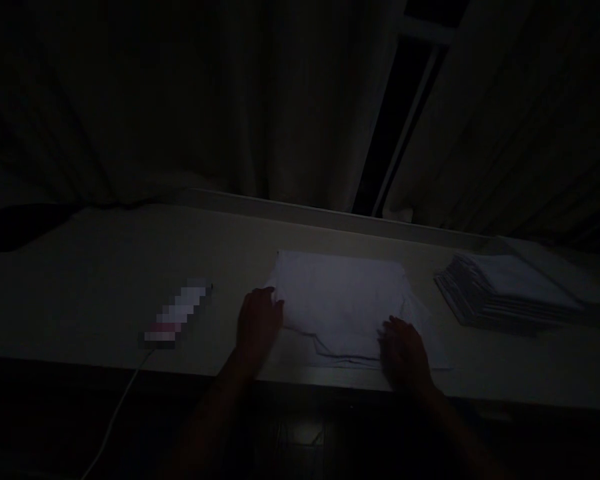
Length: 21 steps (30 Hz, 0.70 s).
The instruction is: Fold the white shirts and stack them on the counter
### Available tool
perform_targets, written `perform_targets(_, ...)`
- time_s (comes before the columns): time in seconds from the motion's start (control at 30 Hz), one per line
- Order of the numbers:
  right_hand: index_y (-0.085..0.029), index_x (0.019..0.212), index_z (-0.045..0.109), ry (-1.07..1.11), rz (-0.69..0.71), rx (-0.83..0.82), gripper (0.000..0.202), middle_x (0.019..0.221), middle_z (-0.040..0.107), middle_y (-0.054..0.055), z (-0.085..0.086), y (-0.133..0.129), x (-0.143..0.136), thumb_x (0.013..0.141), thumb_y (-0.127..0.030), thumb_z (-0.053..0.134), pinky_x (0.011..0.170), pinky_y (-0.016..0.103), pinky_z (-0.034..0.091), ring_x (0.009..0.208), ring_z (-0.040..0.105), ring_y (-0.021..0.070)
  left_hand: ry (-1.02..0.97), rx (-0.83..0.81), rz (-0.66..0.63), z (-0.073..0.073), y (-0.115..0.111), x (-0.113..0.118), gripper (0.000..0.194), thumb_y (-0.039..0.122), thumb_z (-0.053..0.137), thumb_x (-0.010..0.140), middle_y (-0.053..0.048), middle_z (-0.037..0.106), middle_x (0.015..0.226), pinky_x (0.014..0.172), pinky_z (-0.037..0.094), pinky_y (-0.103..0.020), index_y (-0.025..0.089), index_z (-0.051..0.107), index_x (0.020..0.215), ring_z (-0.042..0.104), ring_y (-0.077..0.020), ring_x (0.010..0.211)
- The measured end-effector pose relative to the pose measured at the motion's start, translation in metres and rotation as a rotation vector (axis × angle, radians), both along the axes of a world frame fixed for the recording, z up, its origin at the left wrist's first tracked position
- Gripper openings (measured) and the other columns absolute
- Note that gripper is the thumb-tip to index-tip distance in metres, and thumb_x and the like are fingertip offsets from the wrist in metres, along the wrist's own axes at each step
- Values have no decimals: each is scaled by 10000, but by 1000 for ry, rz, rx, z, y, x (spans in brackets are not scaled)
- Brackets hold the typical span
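Note:
In the dim light a thin white sheet [340, 293] lies folded over on the table, its upper layer ending in an uneven, wrinkled edge near the front. I cannot tell whether it is cloth, paper or plastic. At its left edge my left hand [260, 323] is closed, thumb and fingers pinching the margin. My right hand [405, 350] rests on the lower right part of the sheet with its fingers curled in at the fold. The right fingertips are slightly blurred.
A stack of folded white sheets [510, 287] sits to the right on the pale table [105, 267]. On the left lies a pixelated phone-like object [177, 317] with a white cable [117, 410] hanging over the front edge. Dark curtains [290, 100] hang behind.

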State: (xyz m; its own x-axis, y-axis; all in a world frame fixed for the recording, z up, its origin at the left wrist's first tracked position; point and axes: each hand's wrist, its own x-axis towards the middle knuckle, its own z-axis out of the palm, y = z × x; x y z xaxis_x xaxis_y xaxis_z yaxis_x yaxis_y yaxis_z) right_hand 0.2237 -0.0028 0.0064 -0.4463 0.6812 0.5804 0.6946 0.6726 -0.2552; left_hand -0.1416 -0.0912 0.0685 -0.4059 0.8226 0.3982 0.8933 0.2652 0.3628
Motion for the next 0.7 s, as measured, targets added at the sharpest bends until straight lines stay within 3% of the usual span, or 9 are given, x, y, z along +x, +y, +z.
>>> perform_targets(0.1,-184,1211,624,-109,-119,11,380,1329,590,139,16,36,29,955,-408,456,1058,541,351,1233,521,300,-132,-138,167,-4,7,-48,477,434,531,840,-166,637,1127,905,473,-385,123,569,1199,601,-282,1078)
perform_targets(0.17,-151,1207,622,-166,-223,10,434,1333,574,171,20,56,48,951,-441,426,1045,543,349,1225,511,324,-232,-206,200,-9,12,-61,518,476,573,798,-165,645,1132,865,484,-370,134,566,1187,616,-284,1062)
perform_targets(0.3,-49,1194,600,-80,-402,11,545,1214,602,248,6,68,74,958,-477,360,967,509,407,1129,544,346,-333,-245,177,-13,24,-61,554,496,628,750,-167,669,1119,833,484,-367,143,556,1170,640,-287,1035)
perform_targets(0.47,-78,1097,628,-5,-462,-94,540,999,646,214,-8,62,77,955,-521,356,821,465,451,902,585,317,-385,-253,209,-14,36,-69,477,425,692,710,-140,695,1101,835,476,-364,193,570,1108,655,-274,1026)
perform_targets(0.7,-64,1175,593,21,-473,-113,589,1068,622,222,-7,65,73,948,-549,349,860,459,431,965,558,321,-626,-192,258,-4,43,-75,420,371,769,627,-78,711,858,738,501,-351,186,620,974,676,-224,762)
